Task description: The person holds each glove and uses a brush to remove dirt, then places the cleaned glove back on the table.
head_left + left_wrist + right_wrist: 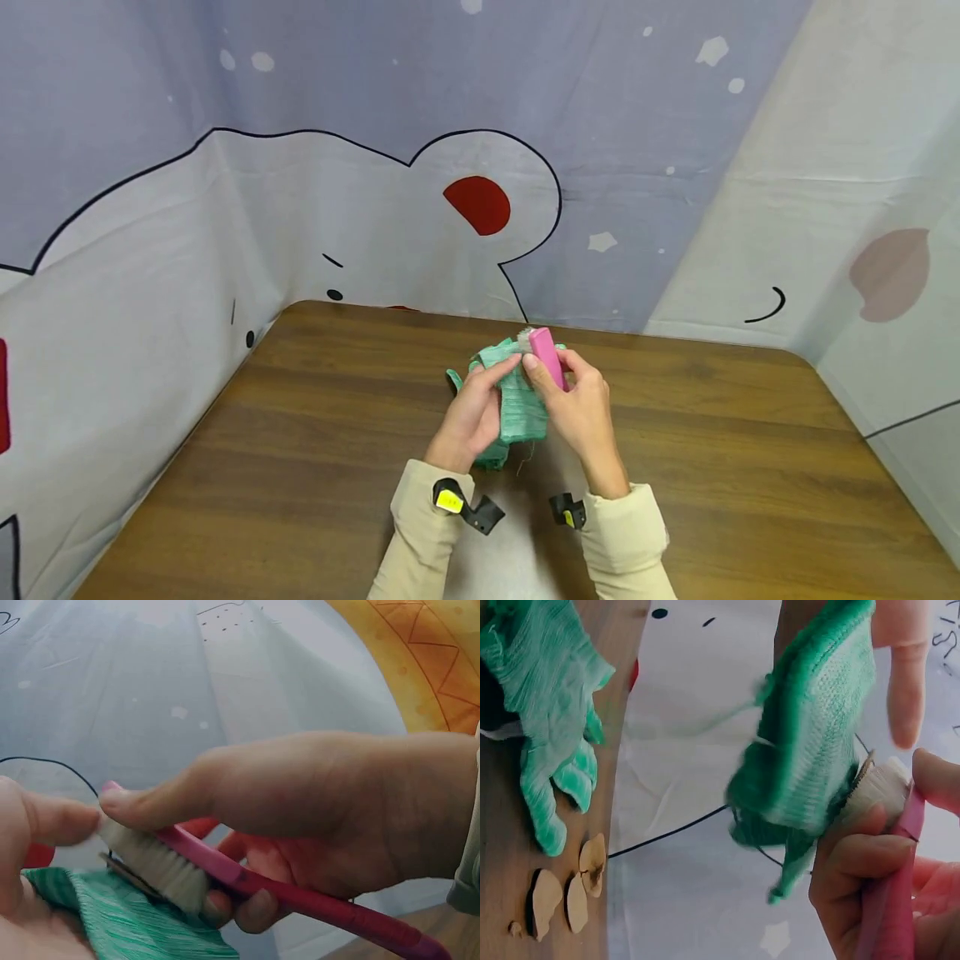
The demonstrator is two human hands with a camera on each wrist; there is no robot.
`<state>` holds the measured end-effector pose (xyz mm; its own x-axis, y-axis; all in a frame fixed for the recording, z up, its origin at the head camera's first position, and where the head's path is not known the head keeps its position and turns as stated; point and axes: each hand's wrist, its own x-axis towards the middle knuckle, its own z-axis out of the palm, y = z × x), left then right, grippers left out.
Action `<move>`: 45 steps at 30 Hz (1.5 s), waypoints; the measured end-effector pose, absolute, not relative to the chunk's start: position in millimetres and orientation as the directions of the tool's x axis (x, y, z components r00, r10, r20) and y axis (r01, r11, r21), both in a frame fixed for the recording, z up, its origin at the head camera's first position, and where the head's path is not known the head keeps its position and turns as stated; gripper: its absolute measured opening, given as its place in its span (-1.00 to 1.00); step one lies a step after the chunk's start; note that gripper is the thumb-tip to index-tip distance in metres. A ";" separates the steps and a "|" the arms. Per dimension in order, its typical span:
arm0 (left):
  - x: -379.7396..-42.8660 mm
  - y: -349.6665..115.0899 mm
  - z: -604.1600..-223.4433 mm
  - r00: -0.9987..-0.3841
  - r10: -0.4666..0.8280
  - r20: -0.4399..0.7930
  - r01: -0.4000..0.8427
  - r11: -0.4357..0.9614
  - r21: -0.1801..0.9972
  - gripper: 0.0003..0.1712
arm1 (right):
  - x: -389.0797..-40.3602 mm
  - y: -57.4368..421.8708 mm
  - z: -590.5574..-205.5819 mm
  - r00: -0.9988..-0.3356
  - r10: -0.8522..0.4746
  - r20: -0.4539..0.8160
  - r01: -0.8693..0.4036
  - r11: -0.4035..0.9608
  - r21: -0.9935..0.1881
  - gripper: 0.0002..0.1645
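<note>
In the head view my left hand (468, 419) holds a green knitted glove (522, 408), its cloth draped from the hand and its thumb pointing toward the brush. My right hand (583, 412) grips a pink brush (546, 354) with off-white bristles, fingers wrapped round the handle by the head. In the left wrist view the bristles (161, 864) lie against the edge of a thin brown slice (135, 876), with green cloth right below it. The right wrist view shows the same slice edge (861, 782) between glove and bristles. The left fingers behind the cloth are hidden.
Another green glove (547, 697) lies on the wooden table (300, 433). Several flat brown slices (546, 904) rest near the table's edge in the right wrist view. A printed cloth (360, 208) hangs close behind the table and along its sides.
</note>
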<state>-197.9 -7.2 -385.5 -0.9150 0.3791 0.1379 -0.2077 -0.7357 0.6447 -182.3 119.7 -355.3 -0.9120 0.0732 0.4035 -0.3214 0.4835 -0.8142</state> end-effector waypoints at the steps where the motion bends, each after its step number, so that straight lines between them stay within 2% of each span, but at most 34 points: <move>1: -197.7 -6.9 -386.1 -0.912 0.388 0.138 -0.216 -0.736 0.642 -0.61 | -180.9 119.0 -353.6 -0.913 0.064 0.403 -0.325 0.485 -0.812 -0.56; 6: -198.0 -5.8 -387.9 -0.908 0.370 0.199 -0.194 -0.789 0.583 -0.60 | -173.7 115.7 -345.0 -0.901 0.053 0.430 -0.349 0.497 -0.794 -0.55; 11: -198.3 -4.6 -386.3 -0.915 0.332 0.230 -0.164 -0.825 0.541 -0.60 | -172.3 111.5 -347.1 -0.866 0.023 0.500 -0.389 0.599 -0.701 -0.50; 14: -198.4 -4.0 -385.9 -0.923 0.307 0.233 -0.145 -0.837 0.528 -0.60 | -173.6 110.0 -352.0 -0.856 0.015 0.516 -0.376 0.667 -0.643 -0.46; 18: -198.9 -4.0 -387.5 -0.928 0.294 0.229 -0.135 -0.839 0.528 -0.60 | -177.7 113.4 -358.3 -0.854 0.040 0.519 -0.348 0.697 -0.626 -0.44; 23: -198.8 -7.4 -389.4 -0.934 0.278 0.225 -0.118 -0.833 0.540 -0.54 | -184.5 123.4 -361.9 -0.857 0.076 0.510 -0.334 0.671 -0.662 -0.46; 29: -198.7 -13.3 -386.4 -0.933 0.285 0.219 -0.121 -0.823 0.555 -0.48 | -195.8 137.7 -370.7 -0.898 0.093 0.430 -0.291 0.606 -0.740 -0.43; 34: -199.7 -13.5 -387.6 -0.918 0.361 0.164 -0.234 -0.828 0.510 -0.48 | -210.2 155.0 -389.0 -0.931 0.029 0.364 -0.323 0.398 -0.859 -0.55; 36: -200.7 -12.6 -389.1 -0.915 0.379 0.140 -0.273 -0.836 0.476 -0.51 | -204.8 154.6 -378.9 -0.941 0.011 0.340 -0.316 0.341 -0.885 -0.57; 38: -201.4 -11.5 -391.1 -0.916 0.386 0.113 -0.300 -0.842 0.448 -0.54 | -199.5 151.2 -370.2 -0.944 0.029 0.328 -0.298 0.352 -0.888 -0.59; 40: -201.7 -10.7 -392.3 -0.920 0.378 0.102 -0.301 -0.849 0.435 -0.56 | -191.4 146.3 -361.3 -0.932 0.018 0.362 -0.335 0.342 -0.878 -0.56; 45: -201.4 -10.2 -392.6 -0.912 0.393 0.114 -0.310 -0.846 0.433 -0.49 | -180.4 132.4 -350.8 -0.906 -0.001 0.424 -0.370 0.489 -0.790 -0.50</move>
